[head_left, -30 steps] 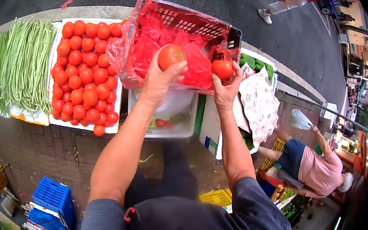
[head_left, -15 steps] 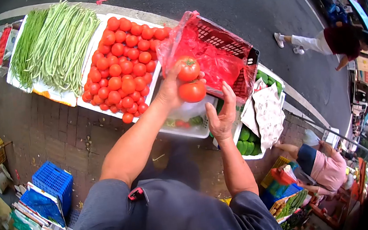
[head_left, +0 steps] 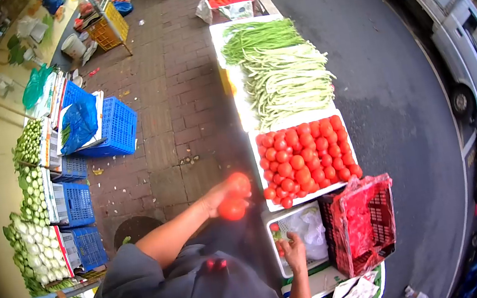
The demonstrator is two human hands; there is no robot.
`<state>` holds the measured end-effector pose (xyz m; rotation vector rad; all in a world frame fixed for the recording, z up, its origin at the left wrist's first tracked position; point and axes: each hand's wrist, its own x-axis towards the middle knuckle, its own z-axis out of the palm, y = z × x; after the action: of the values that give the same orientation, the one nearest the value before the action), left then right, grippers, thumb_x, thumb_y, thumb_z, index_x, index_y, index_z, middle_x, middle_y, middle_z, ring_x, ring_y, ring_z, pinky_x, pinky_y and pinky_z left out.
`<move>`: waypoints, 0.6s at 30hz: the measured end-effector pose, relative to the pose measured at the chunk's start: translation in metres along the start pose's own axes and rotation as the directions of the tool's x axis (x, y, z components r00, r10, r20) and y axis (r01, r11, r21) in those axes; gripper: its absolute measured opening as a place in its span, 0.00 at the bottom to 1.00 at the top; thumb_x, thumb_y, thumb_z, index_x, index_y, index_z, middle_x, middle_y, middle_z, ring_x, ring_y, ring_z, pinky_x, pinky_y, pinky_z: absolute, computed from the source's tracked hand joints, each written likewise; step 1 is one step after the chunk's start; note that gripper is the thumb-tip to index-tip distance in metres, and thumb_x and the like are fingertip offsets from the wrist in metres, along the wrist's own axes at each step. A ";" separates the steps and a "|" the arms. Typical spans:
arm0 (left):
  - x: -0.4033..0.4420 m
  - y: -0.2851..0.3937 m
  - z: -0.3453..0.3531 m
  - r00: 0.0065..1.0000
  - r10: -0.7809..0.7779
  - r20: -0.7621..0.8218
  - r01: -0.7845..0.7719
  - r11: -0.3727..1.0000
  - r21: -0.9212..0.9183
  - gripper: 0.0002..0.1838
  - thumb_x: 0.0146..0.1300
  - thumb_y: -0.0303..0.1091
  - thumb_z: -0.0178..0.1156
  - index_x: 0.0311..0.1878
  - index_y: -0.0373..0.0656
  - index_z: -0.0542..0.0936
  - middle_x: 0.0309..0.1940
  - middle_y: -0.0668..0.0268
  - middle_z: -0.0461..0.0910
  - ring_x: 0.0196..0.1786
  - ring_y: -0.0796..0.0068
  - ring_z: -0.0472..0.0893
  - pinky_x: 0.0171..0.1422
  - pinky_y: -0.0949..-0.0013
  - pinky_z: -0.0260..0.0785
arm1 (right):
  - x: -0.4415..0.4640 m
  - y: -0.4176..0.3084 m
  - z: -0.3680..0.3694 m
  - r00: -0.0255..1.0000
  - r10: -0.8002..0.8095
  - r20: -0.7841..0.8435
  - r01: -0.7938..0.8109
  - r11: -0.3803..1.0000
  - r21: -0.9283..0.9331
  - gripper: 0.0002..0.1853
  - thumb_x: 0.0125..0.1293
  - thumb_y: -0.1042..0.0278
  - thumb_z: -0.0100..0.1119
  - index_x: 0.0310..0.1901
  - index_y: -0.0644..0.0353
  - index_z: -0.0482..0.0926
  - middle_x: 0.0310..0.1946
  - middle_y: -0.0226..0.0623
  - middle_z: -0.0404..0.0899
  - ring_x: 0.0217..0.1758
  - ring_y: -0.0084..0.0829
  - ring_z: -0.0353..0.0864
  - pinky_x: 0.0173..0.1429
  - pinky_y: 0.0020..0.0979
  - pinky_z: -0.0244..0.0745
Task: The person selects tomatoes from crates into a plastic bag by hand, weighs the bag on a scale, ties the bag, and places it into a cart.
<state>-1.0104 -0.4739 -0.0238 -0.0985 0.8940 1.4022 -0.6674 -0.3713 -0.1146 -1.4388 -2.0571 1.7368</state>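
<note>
Two red tomatoes [head_left: 234, 201] are in my left hand [head_left: 215, 201], its fingers closed around them, over the brick pavement left of the tomato tray. Motion blurs the tomatoes. My right hand [head_left: 294, 254] hovers over a white crate [head_left: 273, 254] that contains a clear plastic bag [head_left: 307, 227] and a few small vegetables. Its thumb and fingers look apart, with nothing visible between them. The white tray [head_left: 259, 173] full of tomatoes [head_left: 307, 160] lies ahead of both hands. Beside the crate is a dark red basket [head_left: 388, 204] lined with red plastic.
Long green beans [head_left: 290, 81] fill a tray beyond the tomatoes. At left, blue crates [head_left: 116, 126] stand by rows of green and white vegetables [head_left: 39, 250]. A truck [head_left: 460, 35] is on the road at right. White cloth [head_left: 353, 294] lies near the bottom.
The view has swung left. My left hand has carried the two tomatoes left, away from the red basket. My right hand has parted from it and is lower, over the white crate.
</note>
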 end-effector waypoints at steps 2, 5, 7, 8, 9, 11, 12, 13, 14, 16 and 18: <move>-0.022 -0.008 -0.007 1.000 0.007 0.011 -0.007 1.000 0.002 0.34 0.60 0.56 0.69 0.64 0.48 0.73 0.52 0.60 0.80 0.48 0.65 0.83 0.54 0.57 0.80 | 0.019 -0.039 0.025 0.999 0.001 0.054 -0.009 0.989 0.147 0.27 0.68 0.59 0.63 0.60 0.71 0.72 0.36 0.39 0.81 0.28 0.22 0.77 0.30 0.24 0.72; -0.032 -0.010 -0.011 0.996 -0.033 0.086 0.039 0.997 -0.073 0.34 0.59 0.54 0.70 0.62 0.45 0.73 0.53 0.61 0.80 0.51 0.67 0.83 0.54 0.60 0.79 | 0.029 -0.154 0.055 0.931 -0.346 0.113 0.336 0.936 0.101 0.24 0.70 0.60 0.60 0.61 0.69 0.72 0.43 0.37 0.82 0.36 0.22 0.79 0.39 0.23 0.73; -0.027 -0.003 -0.016 0.996 0.027 0.079 -0.012 0.983 -0.186 0.32 0.59 0.52 0.70 0.61 0.44 0.74 0.53 0.60 0.80 0.50 0.67 0.83 0.54 0.61 0.79 | 0.029 -0.242 0.076 0.955 -0.162 0.247 0.055 0.919 0.390 0.20 0.72 0.62 0.59 0.58 0.68 0.75 0.41 0.33 0.82 0.37 0.19 0.78 0.39 0.21 0.71; -0.029 0.012 -0.021 0.995 0.017 0.094 0.004 0.975 -0.222 0.30 0.59 0.50 0.71 0.59 0.45 0.75 0.53 0.60 0.80 0.49 0.66 0.83 0.55 0.61 0.79 | 0.029 -0.278 0.088 0.954 -0.093 0.286 -0.046 0.895 0.444 0.18 0.72 0.62 0.59 0.57 0.67 0.77 0.40 0.31 0.82 0.37 0.17 0.78 0.38 0.20 0.71; -0.031 0.029 -0.028 0.995 0.020 0.101 0.005 0.969 -0.246 0.30 0.59 0.50 0.71 0.59 0.45 0.75 0.52 0.60 0.80 0.50 0.65 0.83 0.55 0.62 0.79 | 0.052 -0.256 0.107 0.949 -0.138 0.284 -0.006 0.891 0.453 0.16 0.73 0.63 0.58 0.54 0.66 0.79 0.37 0.30 0.82 0.33 0.14 0.77 0.34 0.18 0.69; -0.036 0.069 -0.050 0.993 0.025 0.119 0.011 0.957 -0.290 0.30 0.59 0.51 0.71 0.59 0.45 0.75 0.52 0.60 0.80 0.50 0.65 0.83 0.55 0.62 0.79 | 0.091 -0.239 0.145 0.933 -0.322 0.160 0.304 0.944 0.125 0.13 0.73 0.65 0.57 0.50 0.66 0.80 0.34 0.28 0.83 0.28 0.11 0.75 0.29 0.16 0.67; -0.035 0.090 -0.063 0.987 0.035 0.160 0.012 0.959 -0.282 0.32 0.59 0.52 0.71 0.60 0.44 0.74 0.53 0.59 0.80 0.50 0.64 0.83 0.56 0.61 0.78 | 0.092 -0.263 0.156 0.968 -0.184 0.170 0.141 0.961 0.236 0.13 0.73 0.65 0.56 0.50 0.66 0.81 0.33 0.27 0.83 0.29 0.12 0.76 0.30 0.16 0.68; -0.030 0.111 -0.080 0.973 0.085 0.216 -0.032 0.971 -0.238 0.32 0.60 0.52 0.70 0.61 0.43 0.74 0.53 0.59 0.80 0.50 0.64 0.83 0.58 0.59 0.77 | 0.106 -0.289 0.172 0.979 -0.055 0.195 -0.016 0.938 0.347 0.13 0.73 0.66 0.56 0.49 0.66 0.81 0.33 0.27 0.83 0.29 0.13 0.77 0.31 0.17 0.69; -0.027 0.133 -0.097 0.977 0.075 0.200 -0.029 0.974 -0.225 0.31 0.61 0.52 0.69 0.62 0.43 0.74 0.54 0.59 0.79 0.52 0.64 0.82 0.58 0.59 0.77 | 0.131 -0.278 0.192 0.980 -0.148 0.131 0.111 0.961 0.252 0.10 0.71 0.69 0.56 0.47 0.65 0.82 0.31 0.31 0.83 0.30 0.20 0.79 0.33 0.22 0.73; -0.032 0.181 -0.115 0.979 0.096 0.178 -0.061 0.980 -0.190 0.31 0.63 0.51 0.68 0.62 0.42 0.73 0.55 0.60 0.78 0.55 0.65 0.80 0.59 0.58 0.77 | 0.157 -0.312 0.216 0.955 -0.277 0.106 0.276 0.961 0.024 0.09 0.68 0.71 0.57 0.45 0.65 0.82 0.30 0.37 0.82 0.30 0.25 0.81 0.35 0.25 0.75; -0.037 0.233 -0.128 0.973 0.160 0.167 -0.138 0.981 -0.136 0.31 0.63 0.51 0.68 0.63 0.42 0.72 0.56 0.60 0.78 0.57 0.65 0.79 0.60 0.58 0.76 | 0.195 -0.344 0.240 0.786 -0.599 0.155 0.617 0.741 -0.264 0.09 0.65 0.72 0.55 0.43 0.65 0.81 0.31 0.45 0.81 0.32 0.32 0.82 0.37 0.30 0.77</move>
<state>-1.2717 -0.5232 0.0124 0.0006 0.6778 1.5799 -1.1190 -0.3806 -0.0136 -0.6063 -2.5184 1.2380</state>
